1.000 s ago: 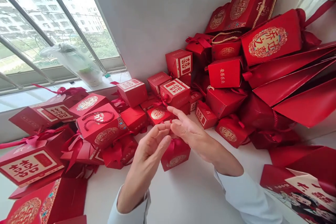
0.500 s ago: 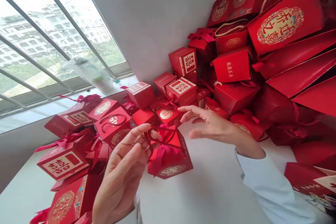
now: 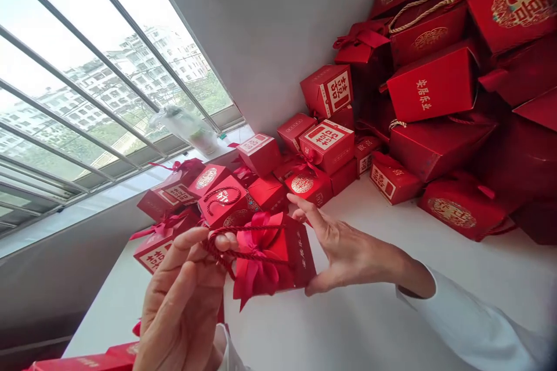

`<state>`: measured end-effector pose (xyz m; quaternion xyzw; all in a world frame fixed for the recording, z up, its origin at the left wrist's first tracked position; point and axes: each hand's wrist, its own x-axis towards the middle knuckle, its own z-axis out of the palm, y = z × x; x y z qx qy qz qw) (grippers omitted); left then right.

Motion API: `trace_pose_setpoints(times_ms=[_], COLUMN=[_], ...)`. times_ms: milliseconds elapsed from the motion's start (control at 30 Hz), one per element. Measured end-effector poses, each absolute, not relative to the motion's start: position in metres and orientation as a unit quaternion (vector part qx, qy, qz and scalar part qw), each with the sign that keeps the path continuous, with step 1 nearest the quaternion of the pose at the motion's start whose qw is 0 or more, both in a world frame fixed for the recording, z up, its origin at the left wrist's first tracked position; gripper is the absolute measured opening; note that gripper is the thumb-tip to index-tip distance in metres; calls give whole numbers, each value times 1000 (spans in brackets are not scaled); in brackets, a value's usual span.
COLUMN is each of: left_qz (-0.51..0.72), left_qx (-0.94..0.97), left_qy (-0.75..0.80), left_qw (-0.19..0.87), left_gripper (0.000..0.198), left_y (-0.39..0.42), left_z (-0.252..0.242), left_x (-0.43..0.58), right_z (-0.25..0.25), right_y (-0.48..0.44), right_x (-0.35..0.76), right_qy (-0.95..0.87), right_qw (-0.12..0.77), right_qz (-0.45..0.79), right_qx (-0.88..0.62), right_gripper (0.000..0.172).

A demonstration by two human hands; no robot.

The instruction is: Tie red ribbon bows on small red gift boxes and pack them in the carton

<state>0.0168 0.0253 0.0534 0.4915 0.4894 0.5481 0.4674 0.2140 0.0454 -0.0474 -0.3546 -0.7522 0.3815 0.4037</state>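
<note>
A small red gift box (image 3: 292, 255) with a satin bow (image 3: 256, 264) and a twisted red cord handle (image 3: 226, 237) hangs just above the white table (image 3: 348, 324). My left hand (image 3: 183, 295) pinches the cord handle between thumb and fingers. My right hand (image 3: 343, 246) cups the box's right side, thumb under its lower corner and fingers along the top edge.
Many red gift boxes and bags are piled against the wall (image 3: 426, 87) and along the window side (image 3: 217, 197). A clear plastic bag (image 3: 187, 124) lies on the sill under the barred window. Another red box (image 3: 87, 359) sits at the near left edge.
The box has been lifted by its cord toward me. My right hand, open and apart from it before, has closed in on the box's right side. The view has swung right and up.
</note>
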Motion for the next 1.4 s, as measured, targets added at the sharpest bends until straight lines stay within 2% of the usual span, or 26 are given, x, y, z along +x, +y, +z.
trace_pose_setpoints(times_ms=[100,267,500,800,1033,1267,1400], left_qz=[597,602,601,573,501,505,524], left_qx=[422,440,437,456,446,428,403], left_qy=[468,431,391,281,225,170,155], left_qw=[497,508,543,620,707,730,734], left_gripper=[21,23,21,58,81,87,94], left_y=[29,37,35,25,24,26,29], left_z=[51,41,42,39,39,41,43], left_x=[18,15,21,24,40,41,43], right_z=[-41,-37,-43,-60,-67,-77,-81], right_y=[40,33,40,70,74,77,80], right_x=[212,201,207,238,240,242,245], right_qy=[-744,-718,-699,-632,-613,-538,-503], right_qw=[403,362,355,329,299,308,314], right_qz=[358,378,436,638,699,764,788], right_qx=[-396,-459,-442,-292,-215,-176,-167], right_gripper=[124,122,113,86,111,78,67])
